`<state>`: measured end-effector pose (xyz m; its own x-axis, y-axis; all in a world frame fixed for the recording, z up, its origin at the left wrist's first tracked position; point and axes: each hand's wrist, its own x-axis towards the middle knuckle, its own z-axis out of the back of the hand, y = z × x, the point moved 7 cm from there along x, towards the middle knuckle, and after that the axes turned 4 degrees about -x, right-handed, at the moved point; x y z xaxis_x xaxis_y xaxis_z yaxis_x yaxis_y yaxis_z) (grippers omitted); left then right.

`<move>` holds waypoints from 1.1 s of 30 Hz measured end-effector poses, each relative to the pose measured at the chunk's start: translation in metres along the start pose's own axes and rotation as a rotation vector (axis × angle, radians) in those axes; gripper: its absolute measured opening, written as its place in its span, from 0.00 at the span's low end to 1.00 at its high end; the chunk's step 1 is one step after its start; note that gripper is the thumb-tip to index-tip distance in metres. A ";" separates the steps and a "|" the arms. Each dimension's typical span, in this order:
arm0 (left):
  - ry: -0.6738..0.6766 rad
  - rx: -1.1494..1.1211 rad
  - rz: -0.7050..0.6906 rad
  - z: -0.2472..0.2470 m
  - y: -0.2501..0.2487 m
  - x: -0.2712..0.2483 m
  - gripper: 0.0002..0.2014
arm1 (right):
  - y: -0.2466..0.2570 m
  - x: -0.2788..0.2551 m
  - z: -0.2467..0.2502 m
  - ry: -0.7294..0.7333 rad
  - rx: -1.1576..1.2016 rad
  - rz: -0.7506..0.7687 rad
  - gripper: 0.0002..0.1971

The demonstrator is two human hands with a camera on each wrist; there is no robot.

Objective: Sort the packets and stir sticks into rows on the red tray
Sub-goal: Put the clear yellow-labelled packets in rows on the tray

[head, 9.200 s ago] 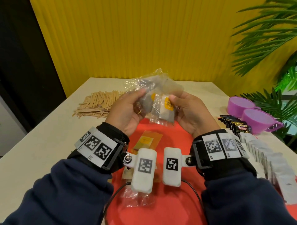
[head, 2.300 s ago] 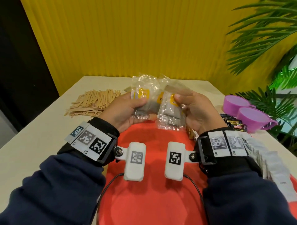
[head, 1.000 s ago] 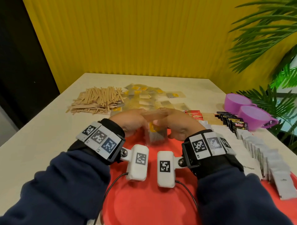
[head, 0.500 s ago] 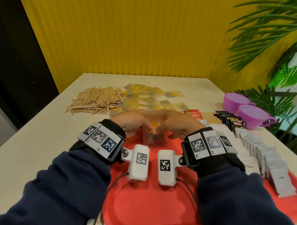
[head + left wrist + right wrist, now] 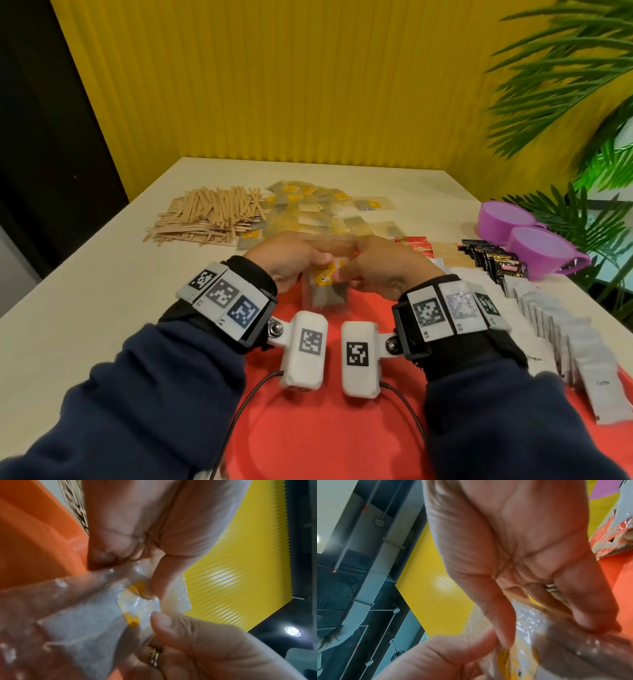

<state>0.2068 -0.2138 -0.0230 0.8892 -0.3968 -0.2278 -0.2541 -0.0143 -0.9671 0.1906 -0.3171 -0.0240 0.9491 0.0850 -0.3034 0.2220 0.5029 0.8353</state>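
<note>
My left hand (image 5: 293, 263) and right hand (image 5: 371, 269) meet over the far part of the red tray (image 5: 308, 428). Between them they pinch a small stack of clear tea bag packets (image 5: 325, 294) with yellow tags, held upright with the lower edge at the tray. In the left wrist view my left thumb presses the tea bag packets (image 5: 82, 615) at a yellow tag, and the right hand (image 5: 197, 642) grips from the other side. The right wrist view has fingers curled over the same packets (image 5: 530, 649). A heap of wooden stir sticks (image 5: 209, 216) lies far left on the table.
More loose tea bag packets (image 5: 308, 209) lie beyond my hands. Rows of white packets (image 5: 565, 329), black packets (image 5: 493, 263) and red packets (image 5: 414, 244) stand along the tray's right side. Two purple cups (image 5: 534, 245) and a plant (image 5: 582, 212) are at the far right.
My hands came down from chest height to the tray and brought their two bunches of tea bag packets together into one stack. In the last half second they barely moved.
</note>
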 end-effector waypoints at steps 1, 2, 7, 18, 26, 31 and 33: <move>-0.003 -0.003 -0.014 0.001 0.000 0.000 0.20 | 0.000 0.000 0.000 -0.003 0.005 -0.002 0.18; -0.012 -0.004 -0.024 0.002 -0.001 0.000 0.20 | 0.000 0.001 0.001 -0.004 0.006 -0.004 0.18; -0.109 0.004 -0.067 0.014 -0.009 0.001 0.19 | -0.001 0.001 0.004 0.004 -0.005 -0.023 0.22; -0.072 0.142 0.088 0.027 0.004 0.007 0.18 | 0.013 0.000 0.000 0.007 -0.208 -0.067 0.19; -0.140 0.046 0.084 0.029 0.002 0.007 0.16 | 0.028 0.001 -0.012 0.003 -0.541 -0.105 0.19; -0.197 -0.045 0.055 0.034 -0.007 0.003 0.13 | 0.033 0.001 -0.015 0.018 -0.642 -0.113 0.09; -0.189 -0.052 0.059 0.035 -0.008 0.002 0.11 | 0.032 0.006 -0.017 0.002 -0.646 -0.098 0.11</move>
<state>0.2241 -0.1826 -0.0194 0.9265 -0.2194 -0.3056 -0.3227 -0.0459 -0.9454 0.1995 -0.2862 -0.0066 0.9305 0.0140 -0.3660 0.1279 0.9240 0.3604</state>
